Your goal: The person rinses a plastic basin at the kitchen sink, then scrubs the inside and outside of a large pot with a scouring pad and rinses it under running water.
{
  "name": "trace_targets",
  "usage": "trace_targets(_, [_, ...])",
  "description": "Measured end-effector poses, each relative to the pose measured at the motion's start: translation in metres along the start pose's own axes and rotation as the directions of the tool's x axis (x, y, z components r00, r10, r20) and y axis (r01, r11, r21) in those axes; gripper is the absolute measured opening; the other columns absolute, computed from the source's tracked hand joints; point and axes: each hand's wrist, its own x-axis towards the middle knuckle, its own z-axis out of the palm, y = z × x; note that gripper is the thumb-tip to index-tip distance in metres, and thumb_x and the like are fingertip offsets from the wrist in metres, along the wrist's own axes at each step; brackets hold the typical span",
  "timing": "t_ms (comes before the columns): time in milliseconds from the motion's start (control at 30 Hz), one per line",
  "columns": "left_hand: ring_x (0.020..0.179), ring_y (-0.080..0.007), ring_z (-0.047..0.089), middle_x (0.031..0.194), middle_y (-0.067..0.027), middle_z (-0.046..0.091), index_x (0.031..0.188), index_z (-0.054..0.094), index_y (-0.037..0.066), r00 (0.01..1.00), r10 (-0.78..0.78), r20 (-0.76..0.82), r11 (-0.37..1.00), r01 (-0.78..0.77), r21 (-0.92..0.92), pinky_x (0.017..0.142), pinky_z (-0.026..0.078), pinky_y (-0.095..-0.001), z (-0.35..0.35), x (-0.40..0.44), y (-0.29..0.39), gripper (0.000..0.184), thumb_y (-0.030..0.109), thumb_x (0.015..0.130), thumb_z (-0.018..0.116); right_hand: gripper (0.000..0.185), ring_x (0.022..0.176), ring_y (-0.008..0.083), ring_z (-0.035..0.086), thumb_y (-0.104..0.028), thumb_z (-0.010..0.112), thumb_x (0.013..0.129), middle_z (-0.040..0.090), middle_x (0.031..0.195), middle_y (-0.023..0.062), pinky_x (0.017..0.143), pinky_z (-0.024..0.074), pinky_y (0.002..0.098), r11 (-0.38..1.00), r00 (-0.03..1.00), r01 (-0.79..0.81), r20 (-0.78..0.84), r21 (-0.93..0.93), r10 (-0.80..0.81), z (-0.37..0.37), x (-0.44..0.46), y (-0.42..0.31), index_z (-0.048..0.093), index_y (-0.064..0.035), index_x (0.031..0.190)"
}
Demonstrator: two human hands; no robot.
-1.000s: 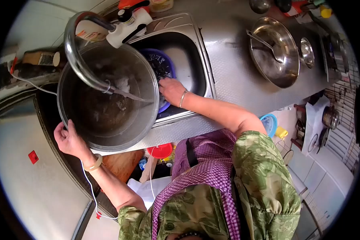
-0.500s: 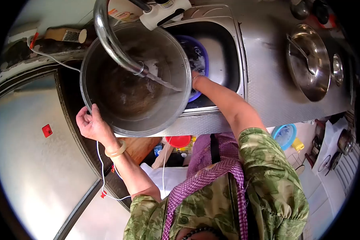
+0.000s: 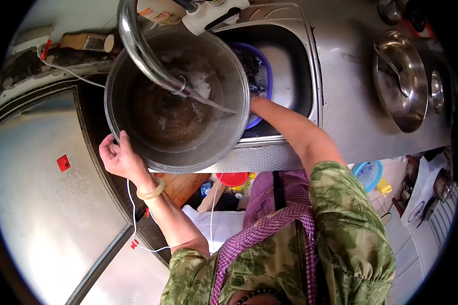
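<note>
A large grey metal pot (image 3: pixel 229 134) sits over the left part of the sink, with murky brown water (image 3: pixel 173 122) inside. From the chrome faucet (image 3: pixel 137 48), a stream runs into it. My left hand (image 3: pixel 119 155) grips the pot's near-left rim, thumb on the edge and fingers curled outside. My right hand (image 3: pixel 256 103) reaches between the pot and a purple basin (image 3: pixel 269 76), its fingers hidden by the pot's rim. Dark material and foamy water show in the basin, which is partly covered by the pot.
The steel sink (image 3: pixel 296 66) is set into a metal counter (image 3: pixel 341 101). To the right stands a steel bowl (image 3: pixel 402 112) with a spoon (image 3: pixel 392 68). A grater (image 3: pixel 89 42) lies at the back left. A white cord (image 3: pixel 133 213) hangs near my left arm.
The view has shifted slightly, so most things appear a little farther right. My right hand is more hidden behind the pot's rim. My left hand keeps its grip while the water keeps running.
</note>
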Motion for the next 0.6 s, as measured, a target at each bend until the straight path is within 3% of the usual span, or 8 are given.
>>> trace_targets(200, [0.055,-0.0024,0.028,0.061,0.0087,0.035,0.089,0.06,-0.003,1.0,-0.021,-0.011,1.0,0.021,0.007,0.052,0.023,-0.0183,-0.001,0.003,0.002,0.018,-0.005,0.076,0.073,0.03,0.105,0.036,0.062,-0.022,0.055,0.085,0.065,0.11,0.0225,0.09,0.05,0.0428,0.999,0.998,0.048,-0.032,-0.011,-0.048,-0.015,-0.024,-0.003,0.067,-0.0082,0.109])
trace_targets(300, [0.055,-0.0023,0.027,0.061,0.0091,0.034,0.089,0.06,-0.002,1.0,-0.023,-0.004,0.998,0.023,-0.054,0.053,0.022,-0.0179,-0.004,0.006,-0.01,0.019,-0.005,0.076,0.073,0.029,0.103,0.0369,0.062,-0.017,0.057,0.081,0.064,0.113,0.0228,0.091,0.0488,0.0436,0.989,0.989,0.119,-0.081,-0.092,-0.126,-0.017,-0.04,0.014,0.067,-0.0059,0.107])
trace_targets(400, [0.055,-0.0019,0.026,0.062,0.0094,0.033,0.089,0.06,-0.001,0.999,-0.035,0.012,0.998,0.036,-0.06,0.053,0.021,-0.0176,-0.005,0.006,-0.008,0.019,-0.006,0.076,0.072,0.029,0.098,0.0379,0.062,-0.012,0.058,0.076,0.064,0.109,0.0223,0.09,0.0492,0.0429,0.964,0.957,0.184,-0.187,-0.194,-0.221,-0.049,-0.071,-0.014,0.067,-0.004,0.102])
trace_targets(500, [0.056,-0.0009,0.028,0.063,0.0092,0.035,0.09,0.059,-0.001,0.999,-0.044,0.028,0.993,0.047,-0.104,0.053,0.022,-0.0164,-0.003,0.005,-0.006,0.019,-0.004,0.077,0.073,0.032,0.097,0.0396,0.06,-0.009,0.057,0.073,0.064,0.109,0.0204,0.089,0.0486,0.0414,0.955,0.948,0.084,-0.273,-0.283,-0.164,-0.074,-0.098,-0.022,0.066,-0.0013,0.103])
trace_targets(600, [0.057,-0.0017,0.027,0.064,0.009,0.035,0.089,0.06,0.001,0.998,-0.063,0.025,0.994,0.065,-0.086,0.053,0.022,-0.0172,-0.002,0.004,-0.003,0.018,-0.003,0.077,0.073,0.026,0.088,0.0372,0.062,-0.014,0.059,0.074,0.063,0.094,0.0193,0.08,0.0496,0.0427,0.985,0.934,-0.157,-0.335,-0.07,0.125,-0.116,-0.13,-0.053,0.066,0.0002,0.094])
